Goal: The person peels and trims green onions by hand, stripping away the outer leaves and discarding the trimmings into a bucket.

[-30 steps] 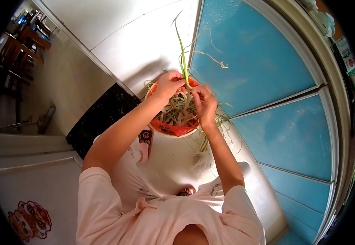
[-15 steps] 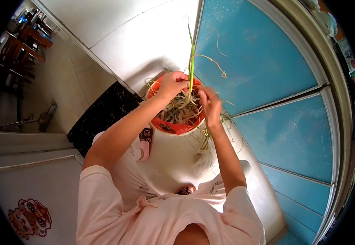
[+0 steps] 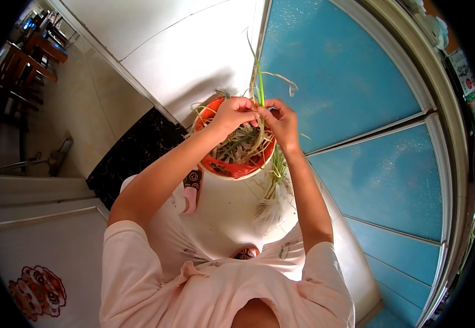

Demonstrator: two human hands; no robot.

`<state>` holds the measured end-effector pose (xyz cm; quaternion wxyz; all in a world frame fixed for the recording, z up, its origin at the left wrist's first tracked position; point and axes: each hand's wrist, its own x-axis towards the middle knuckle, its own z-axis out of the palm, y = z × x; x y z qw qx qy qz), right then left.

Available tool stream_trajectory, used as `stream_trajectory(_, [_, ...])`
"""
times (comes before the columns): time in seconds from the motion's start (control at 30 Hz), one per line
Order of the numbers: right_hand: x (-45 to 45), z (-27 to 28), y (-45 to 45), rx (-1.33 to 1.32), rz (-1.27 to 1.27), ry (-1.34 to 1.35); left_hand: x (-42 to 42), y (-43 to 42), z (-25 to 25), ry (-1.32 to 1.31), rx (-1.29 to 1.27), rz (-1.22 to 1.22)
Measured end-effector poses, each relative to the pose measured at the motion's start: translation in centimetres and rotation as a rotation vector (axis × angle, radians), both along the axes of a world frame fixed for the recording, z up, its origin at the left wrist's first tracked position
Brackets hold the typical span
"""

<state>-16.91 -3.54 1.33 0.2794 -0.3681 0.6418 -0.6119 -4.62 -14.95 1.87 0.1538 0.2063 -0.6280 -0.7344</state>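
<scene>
Over a round bin (image 3: 224,170) with a red liner, both hands meet at a green onion (image 3: 260,87). Its green leaf points up and a dried, pale leaf hangs off to the right. My left hand (image 3: 234,116) is closed in a pinch on the stalk's left side. From the right, my right hand (image 3: 282,123) also pinches the stalk, fingertips close to the left ones. Dry peelings (image 3: 237,146) fill much of the bin below. On the floor right of the bin lies a bunch of green onions (image 3: 272,201) with whitish roots, partly behind my right forearm.
Blue cabinet panels (image 3: 379,169) stand close on the right, and a white wall (image 3: 193,44) rises behind the bin. A black floor strip (image 3: 133,147) runs at left, with wooden chairs (image 3: 21,76) and a dustpan-like tool (image 3: 58,157) beyond.
My right hand has moved up and in to the stalk, where it now pinches beside my left hand. The dried leaf hangs slightly differently, and the onion leans a little more left at its tip.
</scene>
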Motion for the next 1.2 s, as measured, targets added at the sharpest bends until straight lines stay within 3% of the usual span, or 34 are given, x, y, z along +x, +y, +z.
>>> stream_trajectory(0.17, [-0.2, 1.0, 0.4, 0.020, -0.113, 0.254, 1.1, -0.1, -1.0, -0.200, -0.122, 0.088])
stream_trajectory(0.27, [-0.4, 3.7, 1.5, -0.082, -0.165, -0.043, 2.3, -0.7, -4.4, -0.414, -0.376, 0.039])
stream_trajectory(0.33, [-1.1, 4.7, 2.1, -0.147, -0.162, -0.029, 3.1, -0.1, -5.0, -0.625, -0.465, -0.047])
stream_trajectory(0.37, [-1.4, 5.2, 2.3, -0.180, -0.156, -0.040, 3.2, -0.8, -7.1, -0.736, -0.714, -0.166])
stream_trajectory(0.47, [-1.7, 5.7, 2.3, -0.227, -0.142, -0.101, 2.3, -0.1, -3.9, -0.878, -0.898, -0.231])
stream_trajectory(0.57, [-1.7, 4.6, 1.9, -0.209, -0.126, -0.181, 2.1, 0.2, -1.1, -0.626, -1.259, -0.097])
stream_trajectory(0.67, [-1.0, 2.9, 1.0, -0.182, -0.105, -0.244, 1.6, 1.8, 1.8, -0.298, -1.178, -0.018])
stream_trajectory(0.77, [0.4, 2.4, 0.1, -0.129, -0.065, -0.278, 1.0, 2.7, 2.2, -0.174, -1.082, 0.019])
stream_trajectory(0.87, [1.2, 2.7, -0.5, -0.162, -0.054, -0.328, 0.9, 2.2, 1.3, -0.147, -1.087, 0.055])
stream_trajectory(1.0, [1.1, 2.2, -0.5, -0.113, 0.003, -0.113, 1.2, 1.7, 1.8, -0.146, -1.045, 0.062])
stream_trajectory(1.07, [0.5, 0.9, -0.3, -0.042, 0.038, 0.016, 1.4, 1.2, 1.1, -0.144, -1.127, 0.052])
stream_trajectory(1.2, [1.2, 2.1, -0.4, -0.041, -0.012, -0.075, 1.5, 1.1, -0.2, -0.186, -1.435, -0.004])
